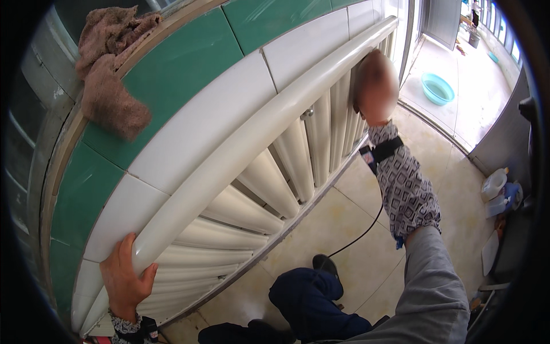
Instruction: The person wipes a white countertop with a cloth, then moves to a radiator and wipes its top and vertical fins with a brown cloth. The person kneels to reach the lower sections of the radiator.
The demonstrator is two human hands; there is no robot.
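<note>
A white column radiator (240, 148) runs along the tiled wall, topped by a thick rounded pipe (266, 122). My left hand (125, 275) grips this pipe near its lower-left end, fingers over the top and thumb on the front side. Towards the pipe's far end, my right hand (377, 88) is up against the radiator at full reach. It is blurred, so its fingers and anything under them cannot be made out. A dark brownish edge shows along its left side. Patterned sleeve covers (406, 185) and black wrist straps are on my forearms.
A crumpled brown cloth (114, 90) hangs off the window sill over green wall tiles (184, 81). Past the doorway, a turquoise basin (437, 89) stands on the floor. Plastic jugs (495, 185) stand at the right. A black cable (361, 236) trails near my shoe (327, 268).
</note>
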